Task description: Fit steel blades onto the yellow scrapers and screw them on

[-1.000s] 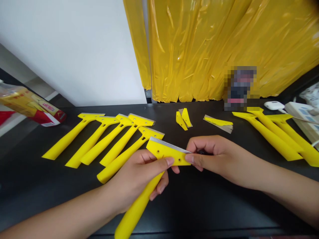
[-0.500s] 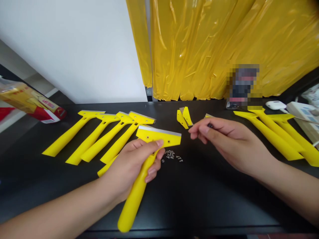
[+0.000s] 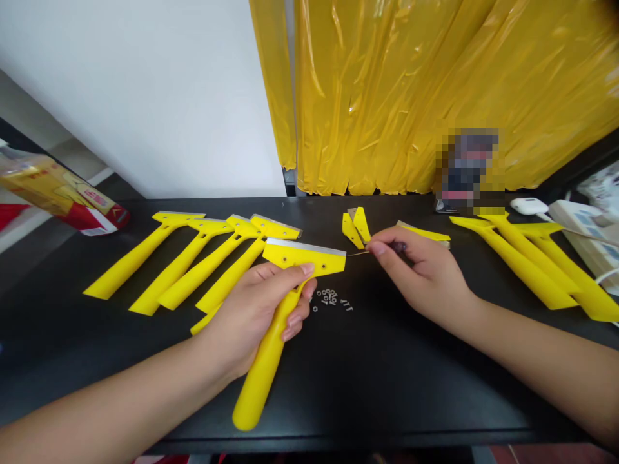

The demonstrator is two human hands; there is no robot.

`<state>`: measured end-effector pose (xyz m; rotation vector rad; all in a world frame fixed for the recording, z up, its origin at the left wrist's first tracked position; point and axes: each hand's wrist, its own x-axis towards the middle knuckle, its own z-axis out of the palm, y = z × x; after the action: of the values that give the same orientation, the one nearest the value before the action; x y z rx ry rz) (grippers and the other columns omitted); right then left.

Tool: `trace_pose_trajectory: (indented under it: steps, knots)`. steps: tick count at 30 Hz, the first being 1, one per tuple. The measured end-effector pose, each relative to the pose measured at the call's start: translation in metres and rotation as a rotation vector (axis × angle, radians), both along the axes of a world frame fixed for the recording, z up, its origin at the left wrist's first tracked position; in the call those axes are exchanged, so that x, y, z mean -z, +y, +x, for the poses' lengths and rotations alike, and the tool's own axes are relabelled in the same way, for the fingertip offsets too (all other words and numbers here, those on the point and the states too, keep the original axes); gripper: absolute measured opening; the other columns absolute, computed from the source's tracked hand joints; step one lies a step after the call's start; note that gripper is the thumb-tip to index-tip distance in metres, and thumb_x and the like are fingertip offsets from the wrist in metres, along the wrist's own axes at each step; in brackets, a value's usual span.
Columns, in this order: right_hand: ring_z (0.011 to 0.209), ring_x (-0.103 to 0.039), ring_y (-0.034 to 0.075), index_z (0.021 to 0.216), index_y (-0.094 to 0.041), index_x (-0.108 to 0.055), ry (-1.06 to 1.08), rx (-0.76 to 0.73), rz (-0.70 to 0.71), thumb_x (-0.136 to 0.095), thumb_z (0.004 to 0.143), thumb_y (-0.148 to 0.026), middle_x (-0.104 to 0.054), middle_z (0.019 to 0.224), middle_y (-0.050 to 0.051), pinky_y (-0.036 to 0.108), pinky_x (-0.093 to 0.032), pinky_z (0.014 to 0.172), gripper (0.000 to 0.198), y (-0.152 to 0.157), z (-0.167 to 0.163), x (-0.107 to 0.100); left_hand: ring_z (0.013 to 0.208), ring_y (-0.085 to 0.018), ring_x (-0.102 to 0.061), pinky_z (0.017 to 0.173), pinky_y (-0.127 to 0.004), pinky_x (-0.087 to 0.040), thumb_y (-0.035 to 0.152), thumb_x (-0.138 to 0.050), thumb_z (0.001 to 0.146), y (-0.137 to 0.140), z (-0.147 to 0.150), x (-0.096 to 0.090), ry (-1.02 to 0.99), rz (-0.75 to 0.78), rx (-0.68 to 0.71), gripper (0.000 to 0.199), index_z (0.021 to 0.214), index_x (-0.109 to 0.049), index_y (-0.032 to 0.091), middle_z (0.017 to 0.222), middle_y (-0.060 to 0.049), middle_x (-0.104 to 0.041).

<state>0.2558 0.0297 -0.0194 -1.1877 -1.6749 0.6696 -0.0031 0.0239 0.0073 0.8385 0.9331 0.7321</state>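
Your left hand (image 3: pixel 251 312) is closed around a yellow plastic scraper with a long rounded handle and a wide head (image 3: pixel 267 357), thumb pressed flat on the face of the head and fingers curled behind it. You have it tilted, with the metal blade strip along the top edge pointing away from you and two dark screw holes showing in the face. Your right hand (image 3: pixel 428 270) is drawn into a pinch, thumb against fingers, on a small dark-handled screwdriver with a thin metal shaft (image 3: pixel 399 246). Its tip is just beside the right end of the blade; you cannot tell from here whether they touch.

Between your hands, small silvery screws and nuts (image 3: pixel 331 297) lie scattered on the black tabletop (image 3: pixel 362 386). Beyond them sit two small yellow plates with blades (image 3: pixel 362 224), and behind your right hand another yellow plate on a blade (image 3: pixel 428 233). To your left, more yellow scrapers (image 3: pixel 236 274) lie in a slanted row, the nearest partly hidden by your left hand. To your right are three overlapping yellow scraper handles (image 3: pixel 527 270), with a white rounded case (image 3: pixel 529 206) behind them.
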Motion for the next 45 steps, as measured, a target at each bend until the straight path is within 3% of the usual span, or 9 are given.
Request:
trace_pose_trajectory:
  steps: [3,6,11,38,45]
  knots:
    - [0.069,-0.063,0.016,0.087,-0.024,-0.065,0.195,0.065,-0.135,-0.057,0.104,-0.031,-0.063,0.076,0.0,0.032,-0.051,0.065,0.02,0.008,0.0,0.005,0.042,-0.007,-0.044,0.041,-0.016,-0.037,0.041,-0.076,0.097,0.001,0.0,0.001,0.005,0.008,0.016,0.037,0.071,-0.068,0.016,0.05,0.003,-0.054]
    - [0.058,-0.062,0.016,0.079,-0.024,-0.057,0.359,0.077,-0.263,-0.054,0.1,-0.031,-0.06,0.069,0.0,0.03,-0.05,0.054,0.022,0.015,-0.002,0.014,0.042,-0.007,-0.044,0.042,-0.016,-0.038,0.043,-0.076,0.097,0.001,0.0,0.001,0.014,0.014,0.024,0.038,0.071,-0.068,0.017,0.049,0.003,-0.053]
    - [0.058,-0.064,0.014,0.078,-0.022,-0.062,0.459,0.037,-0.368,-0.065,0.094,-0.036,-0.064,0.07,0.0,0.027,-0.053,0.054,0.022,0.016,-0.004,0.021,0.042,-0.008,-0.044,0.043,-0.017,-0.038,0.045,-0.076,0.097,0.0,0.0,0.001,0.019,0.012,0.035,0.039,0.071,-0.068,0.017,0.047,0.003,-0.052]
    - [0.064,-0.07,0.016,0.081,-0.019,-0.066,0.411,-0.092,-0.443,-0.074,0.095,-0.048,-0.072,0.072,0.003,0.029,-0.059,0.062,0.032,0.011,-0.007,0.02,0.041,-0.007,-0.041,0.043,-0.017,-0.034,0.046,-0.072,0.099,-0.001,0.001,0.0,0.026,0.025,0.015,0.04,0.072,-0.066,0.017,0.047,0.002,-0.051]
    - [0.061,-0.069,0.016,0.08,-0.02,-0.065,0.432,-0.082,-0.405,-0.073,0.094,-0.05,-0.07,0.071,0.002,0.029,-0.059,0.059,0.034,0.012,-0.005,0.017,0.041,-0.008,-0.042,0.044,-0.019,-0.036,0.045,-0.073,0.098,0.0,0.001,0.001,0.05,0.04,-0.008,0.038,0.073,-0.065,0.017,0.048,0.003,-0.052]
